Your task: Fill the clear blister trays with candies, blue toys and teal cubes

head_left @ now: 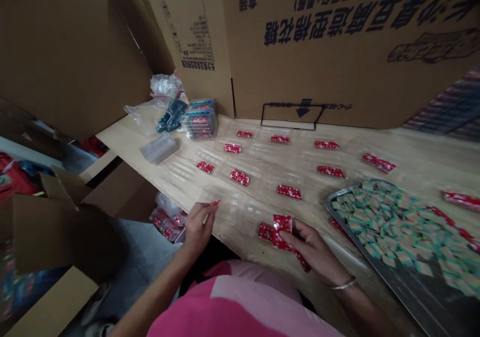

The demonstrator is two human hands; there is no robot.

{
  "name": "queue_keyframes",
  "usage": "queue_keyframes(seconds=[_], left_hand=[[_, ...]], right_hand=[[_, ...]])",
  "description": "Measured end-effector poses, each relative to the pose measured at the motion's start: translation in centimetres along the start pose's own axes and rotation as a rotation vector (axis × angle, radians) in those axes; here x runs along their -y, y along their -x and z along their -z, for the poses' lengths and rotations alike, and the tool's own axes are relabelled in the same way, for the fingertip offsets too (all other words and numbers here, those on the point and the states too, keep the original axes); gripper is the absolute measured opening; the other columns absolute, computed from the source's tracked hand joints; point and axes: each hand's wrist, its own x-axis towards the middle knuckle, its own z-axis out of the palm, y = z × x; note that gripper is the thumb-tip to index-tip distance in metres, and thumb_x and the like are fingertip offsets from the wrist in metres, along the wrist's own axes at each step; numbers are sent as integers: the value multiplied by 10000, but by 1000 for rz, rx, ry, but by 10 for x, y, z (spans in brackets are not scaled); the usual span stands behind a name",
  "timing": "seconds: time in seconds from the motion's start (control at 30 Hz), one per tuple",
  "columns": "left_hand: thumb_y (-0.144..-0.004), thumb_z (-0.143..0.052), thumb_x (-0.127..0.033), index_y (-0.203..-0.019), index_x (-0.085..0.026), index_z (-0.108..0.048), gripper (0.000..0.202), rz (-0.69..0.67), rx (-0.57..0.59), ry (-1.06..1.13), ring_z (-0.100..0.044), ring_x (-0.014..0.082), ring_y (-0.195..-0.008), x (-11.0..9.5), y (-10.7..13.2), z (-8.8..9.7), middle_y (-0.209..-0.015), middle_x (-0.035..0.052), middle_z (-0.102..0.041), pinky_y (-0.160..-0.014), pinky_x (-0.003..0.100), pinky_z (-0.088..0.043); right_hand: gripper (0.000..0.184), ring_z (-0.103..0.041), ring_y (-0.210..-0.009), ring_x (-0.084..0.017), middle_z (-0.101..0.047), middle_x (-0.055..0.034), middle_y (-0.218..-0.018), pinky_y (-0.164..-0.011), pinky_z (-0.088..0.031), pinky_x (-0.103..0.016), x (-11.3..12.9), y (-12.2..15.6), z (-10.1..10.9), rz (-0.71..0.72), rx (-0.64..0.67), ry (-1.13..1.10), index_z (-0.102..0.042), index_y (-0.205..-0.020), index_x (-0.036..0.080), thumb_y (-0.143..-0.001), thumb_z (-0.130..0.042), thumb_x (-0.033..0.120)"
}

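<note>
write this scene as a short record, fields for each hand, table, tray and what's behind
left hand: pinches a small red item, partly hidden
right hand: holds red patterned packets; bracelet at wrist
table: more red packets, laid out with clear plastic
tray: small striped pieces, at the picture's right
behind: cardboard box, printing upside down

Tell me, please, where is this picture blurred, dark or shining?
Head view: dim light, the metal tray dark at lower right; head view: pale glints on the clear trays; head view: striped pieces look smeared, while the red packets in the right hand look somewhat clearer.
</note>
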Motion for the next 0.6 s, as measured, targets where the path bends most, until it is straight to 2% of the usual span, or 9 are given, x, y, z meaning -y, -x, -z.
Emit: queue_keyframes(seconds=[0.1,0.17,0.23,0.33,0.43,0.47,0.53,0.57,0.6], left_hand=[[-883,-427,-204,-870,-193,-660,234,-370,259,-291,-591,186,-736,20,-1,-3,-795,92,-659,-691,322,-480],[-891,-413,-194,-939,-183,-645,237,-460,374,-397,-588,192,-714,27,1,-9,-785,93,-658,-682,332,-476],[-888,-433,-205,-991,-182,-629,222,-452,410,-440,-589,197,-725,28,2,-13,-800,90,-661,-698,344,-471],[-861,-493,-236,-1017,-192,-618,204,-386,393,-337,-591,218,-825,14,7,-15,-882,99,-660,-768,374,-461],[-812,-576,-293,-1135,-194,-562,338,-211,441,-4,-580,229,-941,-17,17,-24,-1023,113,-639,-829,378,-460],[-804,-588,-310,-1160,-192,-544,378,-118,491,139,-593,214,-912,-26,19,-30,-1018,107,-642,-801,353,-475],[-802,-583,-326,-1086,-177,-583,320,77,544,371,-618,176,-782,-36,17,-38,-898,80,-667,-692,290,-496],[-794,-585,-325,-1015,-167,-612,273,160,504,428,-619,162,-725,-35,10,-37,-835,68,-671,-650,269,-495],[-775,-597,-318,-930,-158,-634,226,233,404,423,-618,157,-690,-29,-1,-32,-787,59,-671,-625,258,-493]], right_hand=[[504,-634,-849,-203,-686,-66,-939,-780,-500,-311,2,3,8,-16,-42,-26,-625,-996,170,-690,-656,570],[487,-633,-847,-203,-686,-64,-937,-774,-501,-305,4,6,9,-14,-39,-23,-625,-985,169,-696,-657,560],[457,-630,-837,-197,-685,-63,-938,-762,-498,-297,4,8,9,-4,-31,-10,-624,-974,167,-708,-654,538],[401,-618,-808,-190,-679,-63,-921,-734,-490,-294,6,9,4,6,-9,24,-619,-954,160,-738,-628,498],[324,-603,-801,-192,-667,-53,-876,-736,-478,-304,8,5,-10,49,89,84,-618,-917,157,-757,-600,439],[289,-596,-808,-192,-661,-46,-862,-748,-470,-305,9,4,-16,77,130,112,-619,-903,159,-763,-591,411],[218,-580,-795,-185,-643,-31,-817,-748,-456,-296,10,3,-26,127,172,180,-618,-844,165,-768,-576,364],[194,-570,-770,-177,-630,-24,-786,-730,-451,-286,10,3,-28,137,168,212,-612,-809,168,-769,-571,353],[187,-558,-737,-169,-614,-17,-754,-702,-446,-275,10,4,-28,136,146,235,-603,-778,171,-770,-568,355]])
